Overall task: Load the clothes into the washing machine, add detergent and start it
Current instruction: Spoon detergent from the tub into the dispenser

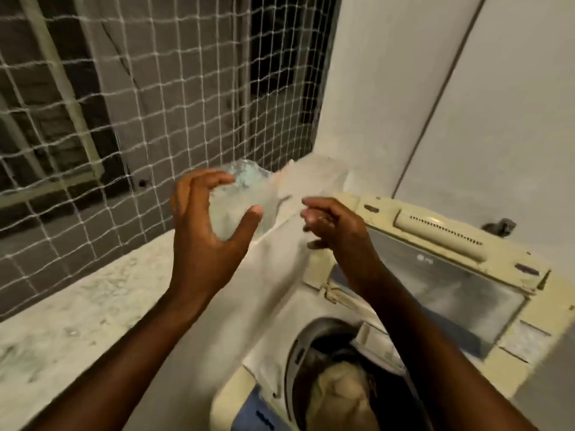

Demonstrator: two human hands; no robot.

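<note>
Clothes [339, 396] lie loaded in drum; clear detergent bag [245, 197], cupped between left hand [205, 231] fingers, should be steadied while right hand [333, 225], pinched beside it, contents unclear, is used.

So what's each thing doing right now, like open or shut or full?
Washing machine lid: open, tilted back.
Drum: clothes inside.
Clear plastic bag: held up, blurred.
Left hand: grip around the bag.
Right hand: fingers curled, contact unclear.

clear, crinkled plastic bag [245, 194]; yellowed matt plastic washing machine [441, 241]; rough speckled stone ledge [93, 306]; knotted white netting [155, 88].
</note>
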